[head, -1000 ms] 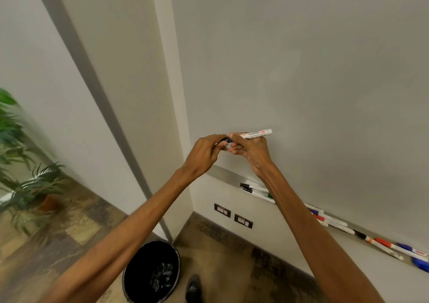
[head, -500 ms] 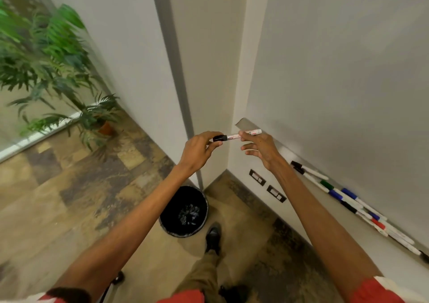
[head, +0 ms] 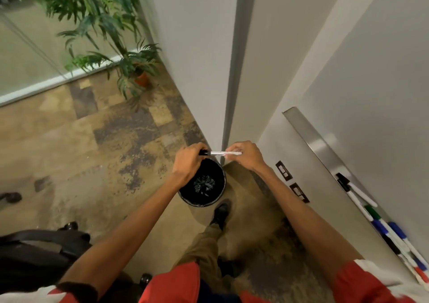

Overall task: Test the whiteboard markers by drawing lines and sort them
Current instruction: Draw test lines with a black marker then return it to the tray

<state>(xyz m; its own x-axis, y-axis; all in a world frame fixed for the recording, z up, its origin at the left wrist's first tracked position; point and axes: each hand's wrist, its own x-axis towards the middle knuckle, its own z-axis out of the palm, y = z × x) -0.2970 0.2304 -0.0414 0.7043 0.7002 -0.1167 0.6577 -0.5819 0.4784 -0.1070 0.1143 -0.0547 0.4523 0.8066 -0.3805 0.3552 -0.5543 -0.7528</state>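
While both hands hold it, the marker (head: 218,153) lies level at the centre of the frame, black end to the left and pale barrel to the right. The left hand (head: 189,163) has its grip closed round the black end, with fingers curled over it so that most of it is hidden. The right hand (head: 245,155) has its grip closed round the other end of the barrel, fingers curled. A short bare length of barrel shows between the two hands. Blur prevents telling whether the cap is fully seated.

Directly below the marker in the frame, a round black bin (head: 202,203) stands on the floor, and both hands overlap its upper rim. Small dark and pale items lie at its bottom, too blurred to identify. A dark shoe (head: 220,212) stands just beside the bin's lower right edge.

Along the right of the frame, a metal tray (head: 320,147) runs beneath the whiteboard (head: 383,82). More markers (head: 380,226) lie in the tray's lower part, well apart from the hands: black caps uppermost, then green, blue and red toward the lower right corner. Two wall outlets (head: 284,174) sit on the wall under the tray.

A potted plant (head: 130,63) occupies the upper left of the frame. A black wheeled chair (head: 34,251) occupies the lower left.
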